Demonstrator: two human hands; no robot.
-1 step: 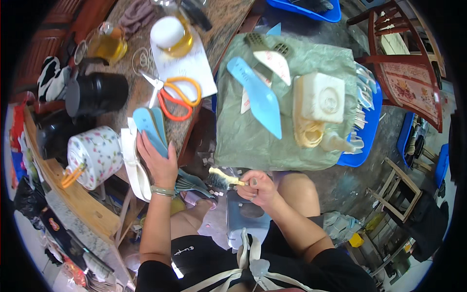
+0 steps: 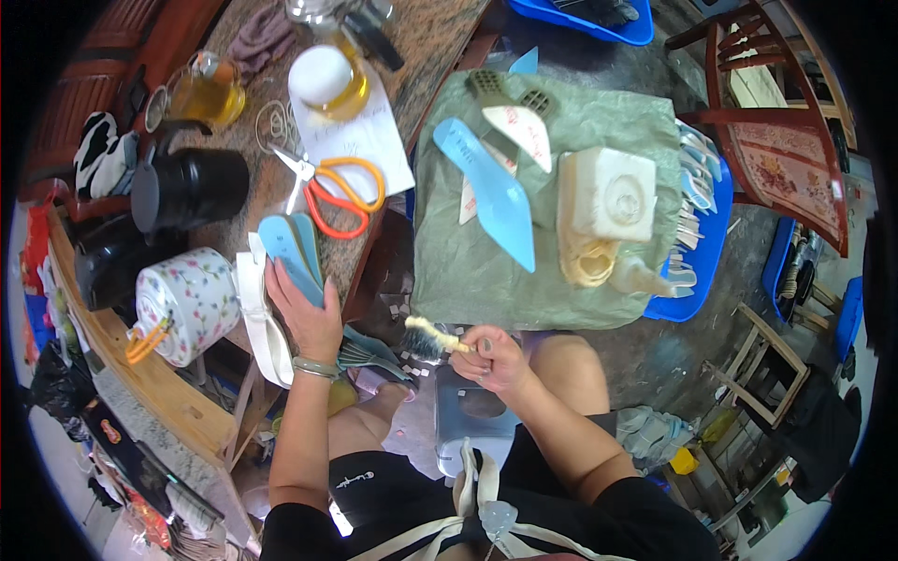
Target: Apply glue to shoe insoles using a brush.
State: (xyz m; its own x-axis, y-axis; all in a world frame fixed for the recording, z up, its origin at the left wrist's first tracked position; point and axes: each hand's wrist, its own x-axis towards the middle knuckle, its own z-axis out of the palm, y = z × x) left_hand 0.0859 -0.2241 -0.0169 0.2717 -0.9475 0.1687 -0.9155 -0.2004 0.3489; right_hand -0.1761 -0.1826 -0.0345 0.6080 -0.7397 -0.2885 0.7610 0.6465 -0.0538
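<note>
My left hand (image 2: 309, 318) is closed around a small stack of light-blue insoles (image 2: 292, 251) at the table's edge, thumb on one side and fingers on the other. White strap-like strips (image 2: 265, 323) hang beside it. In my right hand (image 2: 491, 358) is a brush (image 2: 432, 338) with dark bristles and a yellow, crusted handle, held above my lap. On the green cloth (image 2: 449, 290) ahead lie a single blue insole (image 2: 488, 196) and white curved pieces (image 2: 524, 133). A whitish block-shaped container (image 2: 613, 196), crusted yellow at its near side, stands on the cloth's right part.
Orange-handled scissors (image 2: 341, 198), a paper sheet (image 2: 379, 164), a white-lidded jar (image 2: 323, 79) and a black mug (image 2: 192, 187) are on the stone table. A flowered pot (image 2: 187, 304) stands at left. Right of the cloth are a blue tray (image 2: 702, 271) of pieces and a wooden chair (image 2: 786, 168).
The whole view has shifted slightly. Both hands keep hold of the same things, and the brush has barely moved.
</note>
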